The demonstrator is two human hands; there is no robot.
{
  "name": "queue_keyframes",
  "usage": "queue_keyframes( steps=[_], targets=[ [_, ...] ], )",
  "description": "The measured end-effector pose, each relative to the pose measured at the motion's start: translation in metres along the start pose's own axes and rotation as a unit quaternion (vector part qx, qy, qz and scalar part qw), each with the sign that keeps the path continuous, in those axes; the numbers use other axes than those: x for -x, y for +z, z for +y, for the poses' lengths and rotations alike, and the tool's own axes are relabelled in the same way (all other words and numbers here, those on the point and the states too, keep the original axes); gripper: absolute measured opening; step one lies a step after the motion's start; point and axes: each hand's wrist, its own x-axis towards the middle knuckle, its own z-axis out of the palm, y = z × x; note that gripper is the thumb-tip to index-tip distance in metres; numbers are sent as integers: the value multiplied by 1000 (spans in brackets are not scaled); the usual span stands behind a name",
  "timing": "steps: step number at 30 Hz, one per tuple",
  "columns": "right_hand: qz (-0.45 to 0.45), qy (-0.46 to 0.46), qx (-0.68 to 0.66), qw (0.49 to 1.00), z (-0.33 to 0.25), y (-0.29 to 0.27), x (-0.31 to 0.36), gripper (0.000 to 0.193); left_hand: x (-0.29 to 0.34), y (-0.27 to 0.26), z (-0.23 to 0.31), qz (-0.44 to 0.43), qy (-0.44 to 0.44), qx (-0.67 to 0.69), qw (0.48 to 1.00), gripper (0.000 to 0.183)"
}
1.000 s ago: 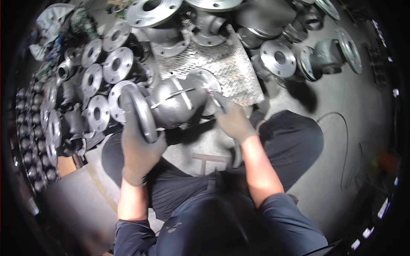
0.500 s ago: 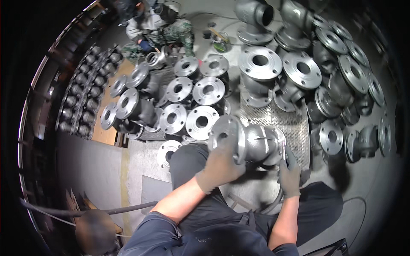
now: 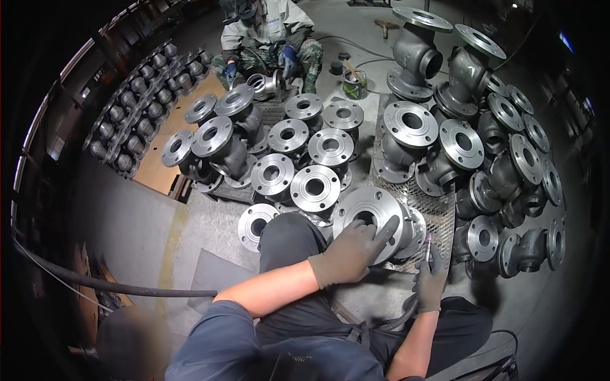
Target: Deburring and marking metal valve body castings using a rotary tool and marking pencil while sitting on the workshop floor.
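My left hand (image 3: 346, 254), in a grey-brown glove, grips the bright round flange (image 3: 386, 204) of a grey cast-metal valve body in front of my knees. Its fingers lie over the flange face and at the bore. The flange tilts up toward me and hides most of the casting. My right hand (image 3: 431, 282), gloved too, is closed around a slim die grinder (image 3: 428, 246) with a small pinkish tip. A dark hose (image 3: 406, 312) runs from below that hand. The grinder's tip is beside the valve body's far flange; whether they touch, I cannot tell.
Several flanged valve bodies (image 3: 271, 174) crowd the left and others (image 3: 502, 174) the right. A checkered metal plate (image 3: 438, 219) lies under some. Across from me a co-worker (image 3: 267, 38) sits near a can (image 3: 354, 84). Dark castings stand in rows on a wooden board (image 3: 152, 170).
The valve body has turned from lying sideways to showing its flange face upward. My left hand has shifted over that face. The view has tilted up, showing more of the co-worker.
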Motion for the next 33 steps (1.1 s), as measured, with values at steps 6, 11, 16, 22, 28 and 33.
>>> queue_keyframes(
  steps=[6,11,16,22,28,33],
  targets=[
    [18,32,1,999,-25,-11,22,62,2,20,-1,35,21,43,998,120],
    [-16,47,23,998,-49,-3,21,61,14,9,-14,54,-14,59,997,114],
    [-16,-11,1,1000,-36,-2,17,60,8,8,-17,69,5,42,997,118],
    [-48,-15,25,998,-44,-12,18,59,9,21,-13,74,2,42,996,112],
    [-79,-46,13,996,-55,-20,9,58,21,24,-20,109,20,4,994,104],
    [-125,-197,52,971,-54,-23,-18,60,21,25,-25,91,7,27,995,102]
  ],
)
